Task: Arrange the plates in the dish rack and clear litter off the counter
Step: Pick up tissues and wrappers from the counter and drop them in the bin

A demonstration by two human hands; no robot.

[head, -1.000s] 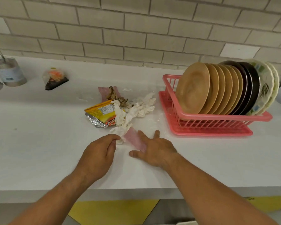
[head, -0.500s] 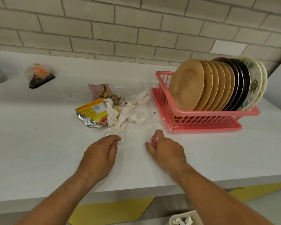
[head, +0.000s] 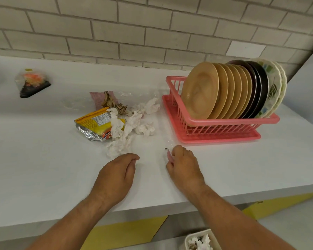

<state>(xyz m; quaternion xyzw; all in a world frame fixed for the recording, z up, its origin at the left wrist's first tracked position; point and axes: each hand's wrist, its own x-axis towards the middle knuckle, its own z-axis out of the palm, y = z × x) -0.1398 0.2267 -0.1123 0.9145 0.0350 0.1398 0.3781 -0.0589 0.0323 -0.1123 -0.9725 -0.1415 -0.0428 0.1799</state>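
Note:
Several plates (head: 202,91), tan, dark and patterned, stand upright in a pink dish rack (head: 224,123) at the right of the white counter (head: 34,150). Left of the rack lies litter: a yellow foil snack wrapper (head: 92,125), crumpled white tissues (head: 132,123) and a pink wrapper with brown scraps (head: 107,100). My right hand (head: 182,165) is closed around a small pink wrapper (head: 169,156) near the rack's front corner. My left hand (head: 116,175) rests loosely curled on the counter, just below the tissues, holding nothing that I can see.
A clear bag of orange and dark food (head: 32,83) lies at the far left by the tiled wall. A white bin (head: 197,240) holding crumpled tissue sits on the floor below the counter edge. A tiny dark crumb (head: 165,149) lies beside my right hand.
My right hand went from flat on the pink wrapper to closed around it and has lifted slightly. The left hand has barely moved. The view shifted right and down, showing the bin.

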